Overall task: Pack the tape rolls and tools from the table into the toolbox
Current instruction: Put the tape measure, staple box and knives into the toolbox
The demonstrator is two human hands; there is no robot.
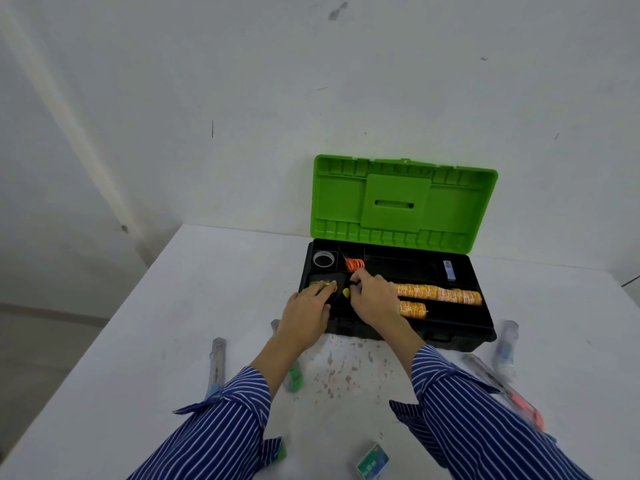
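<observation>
Head view: toolbox open at desk's far edge, tape rolls already in tray. Approx half done; tools w/ clear tubes left along near edge. Left hand presses a yellow-black item in the tray's left compartment; right hand pinches a small black ring just beside it.

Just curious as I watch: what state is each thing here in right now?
Green-lidded black plastic toolbox: open, lid upright.
Orange patterned tape rolls: lying in the tray.
Clear tape roll: in the back-left compartment.
Left hand: resting on the tray's left end.
Right hand: pinching something small and black.
</observation>
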